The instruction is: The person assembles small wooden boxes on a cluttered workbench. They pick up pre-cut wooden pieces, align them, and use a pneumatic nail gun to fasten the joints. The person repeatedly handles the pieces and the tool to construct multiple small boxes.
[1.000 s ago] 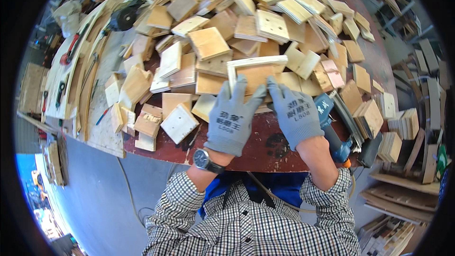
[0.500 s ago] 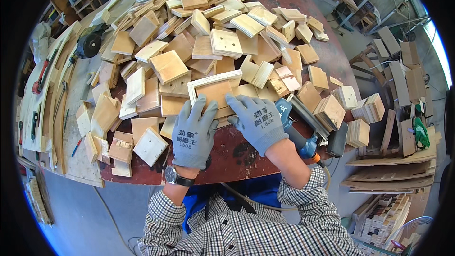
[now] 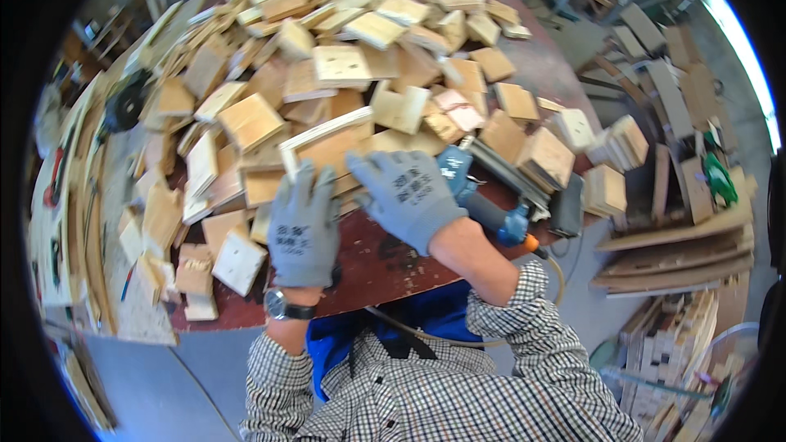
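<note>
Both gloved hands flat on a shallow wooden box frame [image 3: 327,147] at the near side of the wood pile. Left hand [image 3: 303,225] fingers spread, pressing the frame's near edge; right hand [image 3: 407,192] fingers apart, laid over its right corner, nothing clamped. Blue pneumatic nailer [image 3: 483,205] just beside right wrist. Loose plywood squares [image 3: 246,119] heaped over the red-brown round table [image 3: 385,262]. Wristwatch [image 3: 286,307] on left wrist
</note>
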`<action>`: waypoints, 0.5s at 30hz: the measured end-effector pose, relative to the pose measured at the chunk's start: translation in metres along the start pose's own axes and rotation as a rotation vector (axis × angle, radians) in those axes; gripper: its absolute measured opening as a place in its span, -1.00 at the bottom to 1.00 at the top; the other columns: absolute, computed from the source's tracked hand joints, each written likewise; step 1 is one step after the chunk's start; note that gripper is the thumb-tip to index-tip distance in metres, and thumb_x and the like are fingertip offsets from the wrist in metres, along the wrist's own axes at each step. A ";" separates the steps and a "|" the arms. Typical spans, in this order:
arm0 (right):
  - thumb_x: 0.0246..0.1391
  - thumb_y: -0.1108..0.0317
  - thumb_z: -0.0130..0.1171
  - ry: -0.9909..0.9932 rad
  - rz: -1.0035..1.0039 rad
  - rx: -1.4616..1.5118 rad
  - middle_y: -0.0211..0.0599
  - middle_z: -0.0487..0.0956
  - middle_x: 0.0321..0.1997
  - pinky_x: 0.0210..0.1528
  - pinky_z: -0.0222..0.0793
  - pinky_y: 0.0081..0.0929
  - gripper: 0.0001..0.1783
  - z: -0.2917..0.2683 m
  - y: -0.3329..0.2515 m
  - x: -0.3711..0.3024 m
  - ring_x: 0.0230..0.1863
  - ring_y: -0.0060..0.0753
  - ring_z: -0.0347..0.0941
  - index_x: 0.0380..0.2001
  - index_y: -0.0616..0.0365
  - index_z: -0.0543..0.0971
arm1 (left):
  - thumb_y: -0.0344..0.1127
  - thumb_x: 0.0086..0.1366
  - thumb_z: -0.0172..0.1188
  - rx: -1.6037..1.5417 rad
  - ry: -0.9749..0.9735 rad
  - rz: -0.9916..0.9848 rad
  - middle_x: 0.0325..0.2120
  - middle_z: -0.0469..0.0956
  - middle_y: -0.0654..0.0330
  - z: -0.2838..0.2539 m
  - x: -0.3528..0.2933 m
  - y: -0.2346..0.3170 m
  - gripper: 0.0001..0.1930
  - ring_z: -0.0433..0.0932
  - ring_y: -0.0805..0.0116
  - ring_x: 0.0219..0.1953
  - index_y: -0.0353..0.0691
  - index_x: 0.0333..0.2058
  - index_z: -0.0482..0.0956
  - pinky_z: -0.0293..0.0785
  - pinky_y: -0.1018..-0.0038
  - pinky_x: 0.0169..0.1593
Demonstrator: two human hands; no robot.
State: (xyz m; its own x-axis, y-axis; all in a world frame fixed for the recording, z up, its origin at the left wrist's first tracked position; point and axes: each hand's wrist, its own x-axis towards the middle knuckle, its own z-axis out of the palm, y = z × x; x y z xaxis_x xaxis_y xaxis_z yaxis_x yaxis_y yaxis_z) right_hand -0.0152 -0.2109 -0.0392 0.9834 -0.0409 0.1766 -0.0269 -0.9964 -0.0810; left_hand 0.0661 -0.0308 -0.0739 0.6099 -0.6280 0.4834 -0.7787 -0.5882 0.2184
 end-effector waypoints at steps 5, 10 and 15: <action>0.38 0.07 0.13 0.197 0.114 0.147 -0.19 0.65 -0.01 0.12 0.44 -0.11 -0.55 -0.036 0.033 -0.020 0.00 -0.10 0.62 0.22 0.01 0.50 | -0.24 0.41 0.25 -0.015 -0.012 0.000 0.25 0.53 -0.01 0.005 0.000 0.001 -0.60 0.54 -0.09 0.22 -0.10 0.20 0.62 0.47 0.09 0.27; 0.43 0.11 0.05 0.097 0.374 0.042 -0.06 0.70 -0.04 0.11 0.53 -0.02 -0.58 -0.070 0.090 -0.052 0.01 0.04 0.64 0.21 0.04 0.56 | -0.21 0.44 0.23 0.012 -0.038 -0.013 0.27 0.52 -0.02 0.005 -0.002 -0.001 -0.59 0.52 -0.09 0.24 -0.11 0.22 0.62 0.46 0.09 0.30; 0.41 0.13 0.04 0.060 0.618 -0.162 -0.03 0.70 0.10 0.13 0.53 0.02 -0.58 -0.104 0.179 -0.062 0.08 0.08 0.65 0.23 -0.03 0.58 | -0.23 0.45 0.21 -0.018 -0.056 -0.011 0.29 0.51 -0.03 0.003 0.000 0.002 -0.60 0.51 -0.10 0.26 -0.13 0.22 0.61 0.45 0.07 0.31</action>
State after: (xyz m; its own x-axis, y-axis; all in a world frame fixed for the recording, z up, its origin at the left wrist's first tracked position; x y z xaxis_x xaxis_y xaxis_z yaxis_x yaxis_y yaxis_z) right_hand -0.1001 -0.3943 0.0370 0.7660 -0.6110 0.2000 -0.6172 -0.7859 -0.0371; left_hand 0.0646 -0.0336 -0.0757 0.6255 -0.6493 0.4326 -0.7740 -0.5862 0.2393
